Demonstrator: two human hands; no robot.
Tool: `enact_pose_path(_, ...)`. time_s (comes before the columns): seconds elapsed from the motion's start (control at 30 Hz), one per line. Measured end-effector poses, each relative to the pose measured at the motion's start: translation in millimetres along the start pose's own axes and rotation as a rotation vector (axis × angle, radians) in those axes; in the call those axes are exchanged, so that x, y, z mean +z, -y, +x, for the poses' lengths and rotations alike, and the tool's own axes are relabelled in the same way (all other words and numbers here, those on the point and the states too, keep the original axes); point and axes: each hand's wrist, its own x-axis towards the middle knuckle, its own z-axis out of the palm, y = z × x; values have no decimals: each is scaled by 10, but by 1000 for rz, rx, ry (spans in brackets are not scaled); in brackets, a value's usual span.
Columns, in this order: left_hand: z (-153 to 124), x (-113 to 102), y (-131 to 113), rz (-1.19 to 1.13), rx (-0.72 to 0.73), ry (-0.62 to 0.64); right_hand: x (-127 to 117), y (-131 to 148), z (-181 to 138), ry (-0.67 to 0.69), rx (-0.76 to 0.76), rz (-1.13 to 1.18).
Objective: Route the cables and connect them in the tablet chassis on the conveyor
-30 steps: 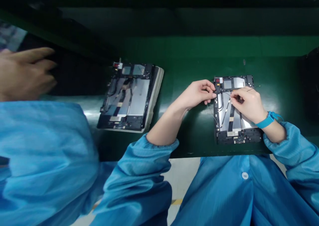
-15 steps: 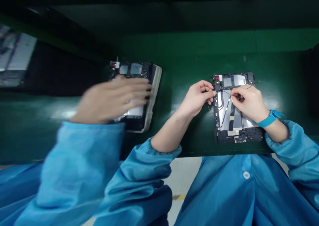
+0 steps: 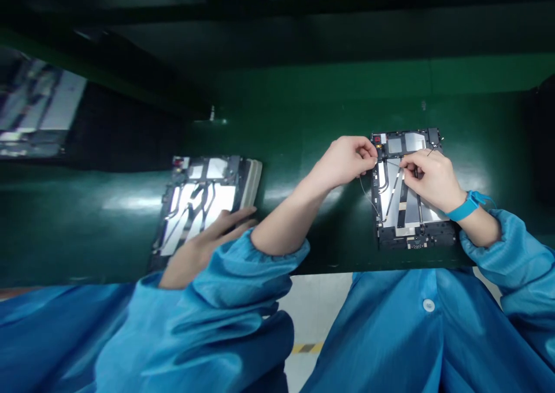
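Note:
An opened tablet chassis (image 3: 411,208) with silver shields and black circuit boards lies on the green bench in front of me. My left hand (image 3: 347,160) is closed in a pinch at its upper left edge, gripping a thin wire (image 3: 366,191) that loops down beside the frame. At the upper middle of the board my right hand (image 3: 429,176), wearing a blue wrist strap (image 3: 466,208), pinches the same thin wire. Both sleeves are blue.
To my left a co-worker's hand (image 3: 203,245) in a blue sleeve rests on a second opened tablet (image 3: 203,202) near the bench's front edge. A stack of similar parts (image 3: 39,112) shows at the far left. The green bench (image 3: 303,121) extends back to a dark shelf.
The co-worker's hand swept from the far left onto the second tablet and pulled it toward the front edge. My own hands stayed pinched on the wire with only small shifts.

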Motion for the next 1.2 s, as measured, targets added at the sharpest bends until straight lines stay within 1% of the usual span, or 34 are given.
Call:
enact_pose_path(0.1, 111, -115, -122, 301, 146, 59, 0, -12, 0, -11, -10, 4)
enact_pose_path(0.17, 203, -165, -173, 401, 205, 111, 3, -19, -1, -10, -9, 11)
enact_pose_path(0.27, 320, -200, -205, 454, 235, 184, 14, -23, -2, -20, -11, 21)
enact_pose_path(0.4, 373, -187, -227, 485, 221, 225, 22, -1, -5, -20, 2, 22)
enact_pose_path(0.53, 356, -146, -244, 528, 232, 196, -64, -4, 7, -30, 22, 40)
enact_pose_path(0.6, 336, -129, -250, 540, 243, 181, -148, -48, 31, -71, 79, 71)
enact_pose_path(0.67, 285, -106, -262, 568, 269, 157, -230, -118, 70, -137, 173, 116)
enact_pose_path(0.73, 182, -50, -282, 595, 305, 87, -286, -190, 119, -177, 237, 120)
enact_pose_path(0.77, 112, -2, -295, 604, 310, 43, -301, -218, 143, -174, 232, 90)
enact_pose_path(0.83, -48, 134, -324, 620, 269, -25, -310, -248, 181, -132, 152, -27)
enact_pose_path(0.87, -127, 217, -340, 635, 230, -36, -309, -250, 193, -102, 94, -98)
enact_pose_path(0.93, -253, 388, -372, 687, 150, -36, -313, -239, 202, -39, -9, -221)
enact_pose_path(1.0, -315, 531, -405, 735, 104, -28, -337, -226, 192, 25, -76, -285)
enact_pose_path(1.1, -312, 639, -441, 762, 69, -14, -404, -236, 142, 88, -128, -245)
enact_pose_path(1.2, -289, 643, -446, 737, 43, -8, -450, -300, 58, 63, -99, -67)
